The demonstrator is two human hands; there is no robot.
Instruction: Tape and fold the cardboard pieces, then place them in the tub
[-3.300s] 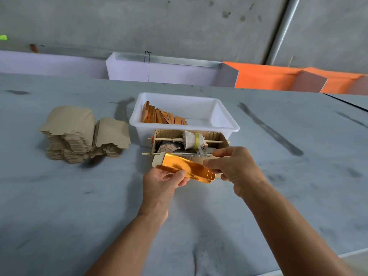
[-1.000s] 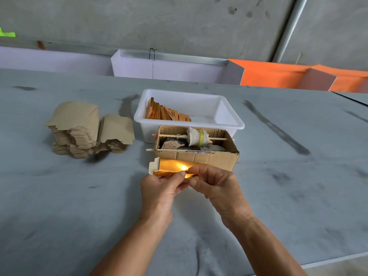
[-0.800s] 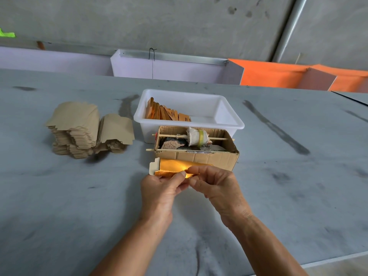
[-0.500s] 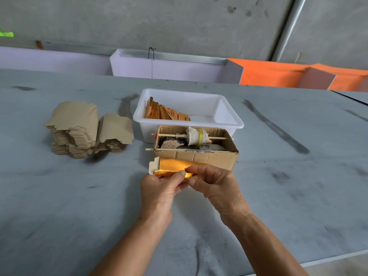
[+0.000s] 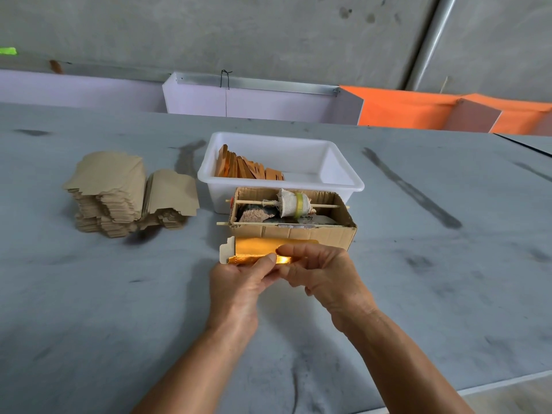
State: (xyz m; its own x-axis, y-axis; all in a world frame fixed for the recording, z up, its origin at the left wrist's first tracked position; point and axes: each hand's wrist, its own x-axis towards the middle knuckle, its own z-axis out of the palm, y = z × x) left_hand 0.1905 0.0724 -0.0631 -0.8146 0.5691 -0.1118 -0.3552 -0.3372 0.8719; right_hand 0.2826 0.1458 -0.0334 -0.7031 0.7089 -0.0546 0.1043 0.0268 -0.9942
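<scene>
Your left hand and your right hand both pinch the near edge of the gold-faced cardboard piece, thumbs and fingertips meeting close together over the fold. The piece sits just in front of the open cardboard box, its far edge touching or nearly touching the box's front wall; which of the two I cannot tell.

The risks begin at your fingertips. With both grips crowded on one short stretch, the free left end with its pale tab can spring back open, and the crease may set crooked. If tape lies under your fingers, which I cannot see, pressing unevenly could wrinkle it or let it catch the shiny face.

Pushing forward against the box could nudge it, and the tape roll hangs on a thin stick laid across the box's top, so a jolt might roll it off its rests.

Directly behind the box stands the white tub, already holding a row of folded pieces on its left side. Lifting your piece over the box, you could clip the stick or topple that leaning row.

Left of the box, the stack of flat blanks leans unevenly on the tabletop; a careless reach could slide it.
</scene>
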